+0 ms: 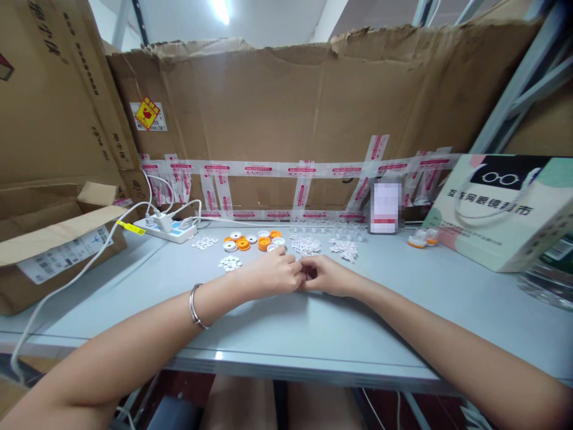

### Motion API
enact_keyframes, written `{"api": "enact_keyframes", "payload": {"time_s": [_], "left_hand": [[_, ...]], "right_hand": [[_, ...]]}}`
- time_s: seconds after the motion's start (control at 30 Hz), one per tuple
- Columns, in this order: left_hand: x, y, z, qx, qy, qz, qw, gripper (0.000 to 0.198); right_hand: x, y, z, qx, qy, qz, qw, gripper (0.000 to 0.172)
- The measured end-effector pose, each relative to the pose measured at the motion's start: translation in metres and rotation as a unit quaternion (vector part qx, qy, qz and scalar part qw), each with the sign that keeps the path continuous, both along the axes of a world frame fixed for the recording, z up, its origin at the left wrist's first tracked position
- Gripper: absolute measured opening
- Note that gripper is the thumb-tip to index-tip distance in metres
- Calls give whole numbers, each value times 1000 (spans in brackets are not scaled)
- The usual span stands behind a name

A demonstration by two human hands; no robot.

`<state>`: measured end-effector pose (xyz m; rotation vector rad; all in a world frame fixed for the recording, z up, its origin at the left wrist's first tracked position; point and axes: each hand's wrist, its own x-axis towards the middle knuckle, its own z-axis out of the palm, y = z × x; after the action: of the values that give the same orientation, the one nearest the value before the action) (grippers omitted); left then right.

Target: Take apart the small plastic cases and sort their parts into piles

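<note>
My left hand (280,273), with a silver bangle on its wrist, and my right hand (326,275) meet low over the middle of the grey table (250,334). Both have curled fingers pressed together; whatever lies between them is hidden. Just beyond my left hand are orange caps (243,244) and white rings (230,245). Piles of small white pieces lie behind my hands (306,245) and a little to the right (344,250). Further left are white discs (230,263) and small clear-white pieces (205,241). Clear small cups (326,227) stand in rows at the back.
A phone (385,206) leans against the cardboard (268,107) at the back. Assembled orange-white parts (422,237), a paper bag (501,239) and a bottle (553,269) stand right. An open box (58,257) and power strip (174,230) with cables are left.
</note>
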<state>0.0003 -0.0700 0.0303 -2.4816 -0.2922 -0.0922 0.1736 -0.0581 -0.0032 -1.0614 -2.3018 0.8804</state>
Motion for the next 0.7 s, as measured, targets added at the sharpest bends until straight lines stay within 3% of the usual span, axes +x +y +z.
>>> {"api": "enact_keyframes", "payload": {"time_s": [0.23, 0.4, 0.5, 0.57, 0.7], "left_hand": [[-1, 3, -1, -17, -23, -24, 999, 11], [-1, 10, -4, -93, -56, 30, 994, 14], [-2, 16, 1, -158, -92, 66, 981, 13], [-8, 20, 12, -193, -123, 126, 965, 13], [-45, 34, 46, -230, -131, 329, 906, 12]], "right_hand": [[0, 0, -1, -9, 6, -6, 1000, 25], [-1, -2, 2, -40, 11, -1, 999, 24], [-1, -3, 3, -46, 11, -1, 999, 24], [0, -3, 2, -51, 13, -5, 999, 26], [0, -3, 1, -59, 12, -19, 998, 30]]}}
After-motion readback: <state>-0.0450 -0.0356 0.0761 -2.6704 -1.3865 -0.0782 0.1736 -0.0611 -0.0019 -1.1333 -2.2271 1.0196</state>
